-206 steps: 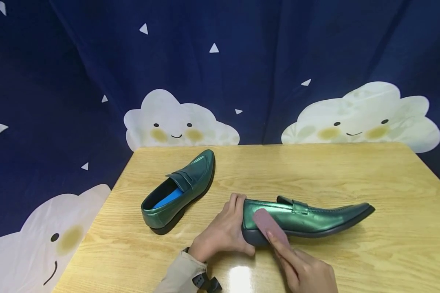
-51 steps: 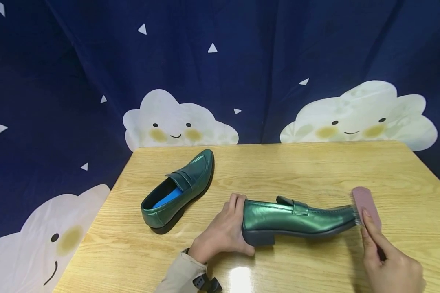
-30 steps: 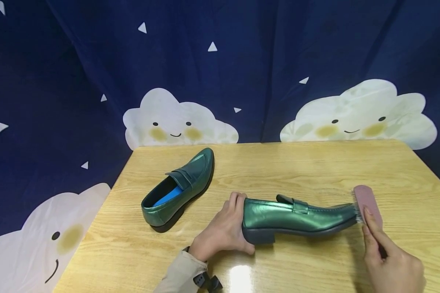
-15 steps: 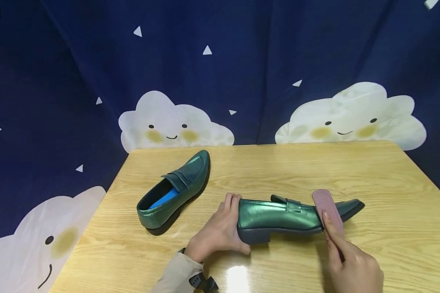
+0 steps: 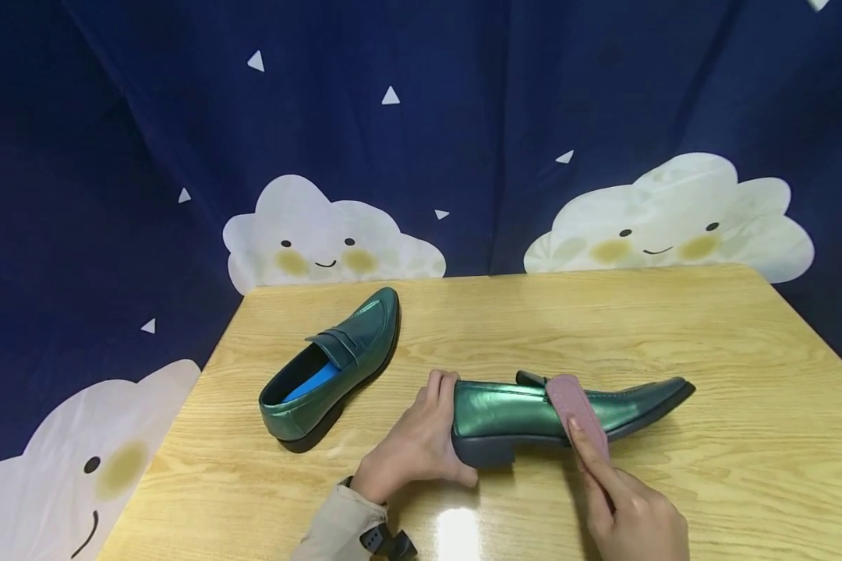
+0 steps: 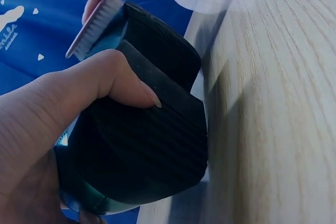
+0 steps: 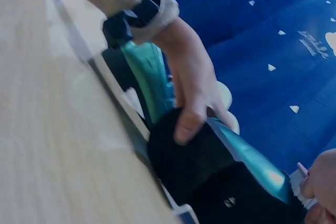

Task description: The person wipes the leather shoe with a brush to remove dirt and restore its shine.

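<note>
The left hand (image 5: 421,442) grips a green shoe (image 5: 501,413) just to its right, thumb against the heel; the right hand (image 5: 635,510), index finger extended, holds a pink brush (image 5: 568,396) against the shoe.

Metallic green gleaming off the near shoe (image 5: 508,409), mint highlights down its side, black along the sole (image 5: 487,453)! Far left, the other shoe (image 5: 373,331) answers in deeper teal green, bright blue insole (image 5: 316,381) inside. Here's the brush (image 5: 573,401), dusty pink on the back, white in the bristles (image 6: 100,27). Honey-yellow table (image 5: 744,351), streaked with wavy grain. Far side, navy curtain (image 5: 323,117), dotted with white triangles (image 5: 390,96) and white clouds (image 5: 673,206), their cheeks yellow! Near, a plain beige sleeve (image 5: 342,523).
</note>
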{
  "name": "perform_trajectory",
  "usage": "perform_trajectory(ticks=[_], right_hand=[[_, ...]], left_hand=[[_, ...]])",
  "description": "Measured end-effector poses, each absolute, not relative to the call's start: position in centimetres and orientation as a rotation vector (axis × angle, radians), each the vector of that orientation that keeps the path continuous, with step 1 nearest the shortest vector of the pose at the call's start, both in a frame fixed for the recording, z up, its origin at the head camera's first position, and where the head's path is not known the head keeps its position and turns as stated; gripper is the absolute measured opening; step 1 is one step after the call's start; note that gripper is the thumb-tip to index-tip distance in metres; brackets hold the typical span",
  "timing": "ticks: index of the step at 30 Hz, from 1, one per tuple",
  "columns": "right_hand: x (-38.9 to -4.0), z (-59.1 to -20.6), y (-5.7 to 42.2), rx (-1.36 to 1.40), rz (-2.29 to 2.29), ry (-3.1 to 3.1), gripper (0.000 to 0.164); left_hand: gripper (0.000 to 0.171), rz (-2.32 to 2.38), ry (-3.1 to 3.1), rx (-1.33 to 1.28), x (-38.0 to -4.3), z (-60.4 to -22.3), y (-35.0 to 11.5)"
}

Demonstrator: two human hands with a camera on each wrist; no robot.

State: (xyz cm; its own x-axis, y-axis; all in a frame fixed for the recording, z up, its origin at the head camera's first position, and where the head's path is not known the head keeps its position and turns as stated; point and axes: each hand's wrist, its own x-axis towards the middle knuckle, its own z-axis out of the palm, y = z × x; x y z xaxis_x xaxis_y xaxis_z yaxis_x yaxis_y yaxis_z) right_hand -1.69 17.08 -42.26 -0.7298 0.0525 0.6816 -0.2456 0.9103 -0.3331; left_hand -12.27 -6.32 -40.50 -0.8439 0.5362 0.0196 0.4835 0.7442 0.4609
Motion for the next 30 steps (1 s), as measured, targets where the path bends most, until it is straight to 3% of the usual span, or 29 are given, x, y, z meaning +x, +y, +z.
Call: perform_trajectory(ticks=[9, 30], right_hand=[[-1.4, -42.5, 16.0, 0.183, 0.566, -2.383, 0.054], [-2.2, -41.9, 18.8, 0.109, 0.648, -2.239, 0.044]], left_hand=[[0.118, 0.727, 2.819, 0.834, -12.3, -40.5, -6.4], [0.12, 0.696, 2.826, 0.817, -12.2, -40.5, -6.4]])
